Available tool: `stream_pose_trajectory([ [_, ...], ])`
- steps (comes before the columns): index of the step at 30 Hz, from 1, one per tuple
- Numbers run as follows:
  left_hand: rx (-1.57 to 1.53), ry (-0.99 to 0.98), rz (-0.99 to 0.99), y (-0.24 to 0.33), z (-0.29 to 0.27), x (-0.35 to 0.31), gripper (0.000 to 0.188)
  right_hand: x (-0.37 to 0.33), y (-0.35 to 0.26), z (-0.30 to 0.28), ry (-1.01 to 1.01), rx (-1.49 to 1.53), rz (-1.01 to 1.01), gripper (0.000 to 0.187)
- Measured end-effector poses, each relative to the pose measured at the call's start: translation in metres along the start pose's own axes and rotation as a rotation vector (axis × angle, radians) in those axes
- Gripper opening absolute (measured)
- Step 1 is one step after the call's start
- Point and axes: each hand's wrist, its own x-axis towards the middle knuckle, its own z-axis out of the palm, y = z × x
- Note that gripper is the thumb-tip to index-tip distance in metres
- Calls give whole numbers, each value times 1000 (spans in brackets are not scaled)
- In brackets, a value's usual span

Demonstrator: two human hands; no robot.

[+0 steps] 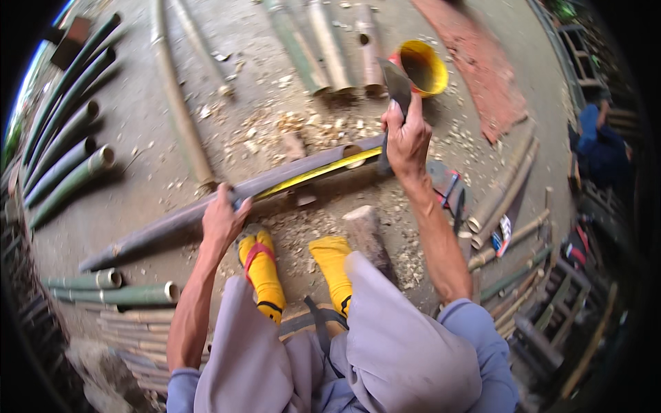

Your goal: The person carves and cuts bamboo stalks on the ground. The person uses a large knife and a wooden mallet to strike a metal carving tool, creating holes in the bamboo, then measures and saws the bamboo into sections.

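Observation:
A long dark bamboo pole (155, 230) lies slantwise before my feet. Along its near side runs a stretched yellow measuring tape (317, 170). My left hand (224, 219) is closed at the tape's left end, against the pole; a bit of blue shows by its fingers, but the grip is partly hidden. My right hand (407, 141) is wrapped round a knife, its broad dark blade (397, 86) pointing up and away from me. The tape's right end reaches a dark part just below this hand; whether the hand also touches the tape is unclear.
Wood chips (323, 127) litter the ground beyond the pole. A yellow-and-red bucket (430, 67) stands far right of centre. Green bamboo poles (89, 172) lie at left, more poles (502, 186) at right. Between them is a short log (372, 237). Another person (602, 141) is at far right.

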Motion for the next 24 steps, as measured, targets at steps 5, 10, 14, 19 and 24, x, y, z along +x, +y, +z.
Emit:
stream_pose_trajectory([
  [5,-444,-143,86,-20,10,-34,24,-64,63,-79,389,19,627,41],
  [10,-602,-233,-49,-59,26,-52,23,-110,121,-72,-14,-305,841,79],
  [14,-547,-213,-65,-100,30,-62,26,-154,170,-44,3,-539,614,81],
  [19,-357,-27,-129,-153,20,-91,28,-160,175,-28,-28,-574,614,71],
  [24,-46,171,-44,-164,25,-104,30,-154,165,-31,-49,-700,582,68],
])
